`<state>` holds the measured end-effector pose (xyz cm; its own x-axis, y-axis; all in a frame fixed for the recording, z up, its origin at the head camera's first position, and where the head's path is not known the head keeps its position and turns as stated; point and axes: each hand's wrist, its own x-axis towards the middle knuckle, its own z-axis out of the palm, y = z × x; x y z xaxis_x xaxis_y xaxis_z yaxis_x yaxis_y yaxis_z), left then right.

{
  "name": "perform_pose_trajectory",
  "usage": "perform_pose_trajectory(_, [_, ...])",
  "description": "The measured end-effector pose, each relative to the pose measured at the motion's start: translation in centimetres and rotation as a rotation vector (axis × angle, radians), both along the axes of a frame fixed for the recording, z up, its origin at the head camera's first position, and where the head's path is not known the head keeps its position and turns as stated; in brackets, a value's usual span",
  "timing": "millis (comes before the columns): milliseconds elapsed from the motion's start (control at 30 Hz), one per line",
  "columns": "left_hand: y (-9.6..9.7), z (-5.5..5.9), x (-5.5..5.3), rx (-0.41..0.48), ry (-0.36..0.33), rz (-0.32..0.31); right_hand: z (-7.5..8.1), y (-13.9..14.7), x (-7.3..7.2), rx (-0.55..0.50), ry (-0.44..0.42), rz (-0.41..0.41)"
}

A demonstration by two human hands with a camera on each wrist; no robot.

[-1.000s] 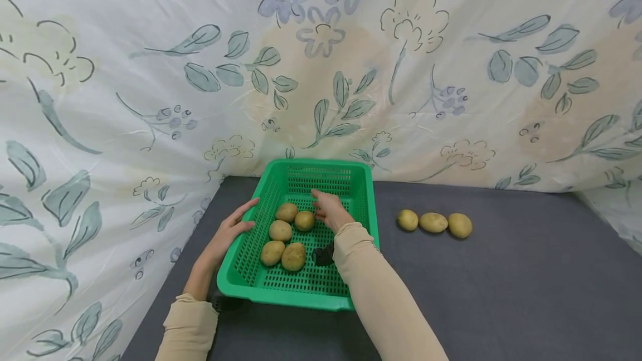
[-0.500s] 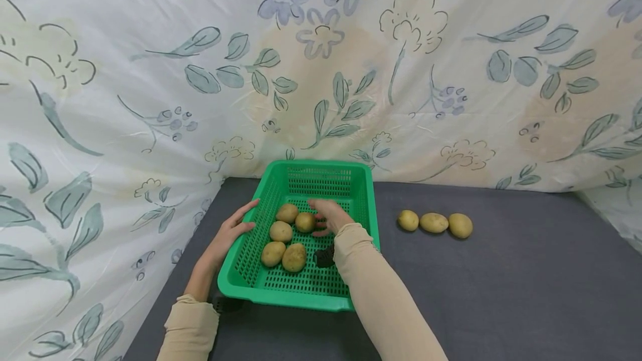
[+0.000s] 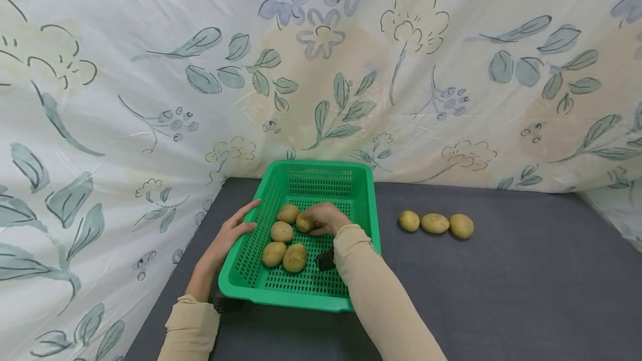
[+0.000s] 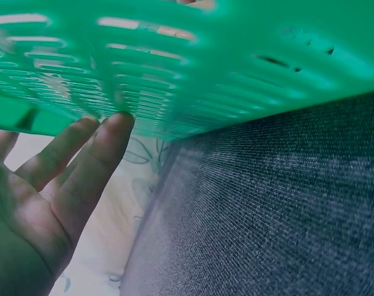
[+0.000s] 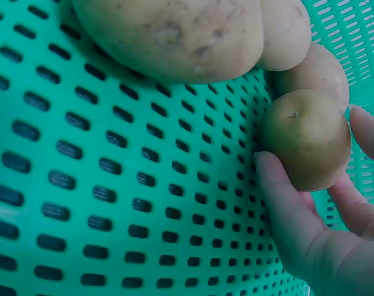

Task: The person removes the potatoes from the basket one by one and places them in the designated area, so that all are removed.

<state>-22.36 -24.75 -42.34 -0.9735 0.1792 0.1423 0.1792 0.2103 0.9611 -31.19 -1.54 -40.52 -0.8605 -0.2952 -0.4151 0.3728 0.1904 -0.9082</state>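
Clasping a potato in the basket with curled fingers, the right hand is probably doing best by pressing evenly round its sides, while the left hand, fingers parted, is touching the basket's side.

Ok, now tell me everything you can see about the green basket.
The green basket is rectangular and looks like plastic, with a smooth rim and rows of slots through its walls and floor. It sits upright on the dark surface, holding five visible potatoes, mostly toward its left side. Fingers of the left hand touch its left side. The right hand is inside, around one potato, and the right sleeve hides part of the right rim.
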Motion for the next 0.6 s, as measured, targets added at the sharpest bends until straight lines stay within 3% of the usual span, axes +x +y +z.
perform_pose_trajectory(267, [0.02,-0.07,0.06,-0.020,0.009,0.007,0.43,0.13,0.39,0.050,0.025,0.032])
perform_pose_trajectory(600, [-0.02,0.05,0.12,0.002,-0.009,0.001,0.13,-0.07,0.25,0.068,0.041,0.011])
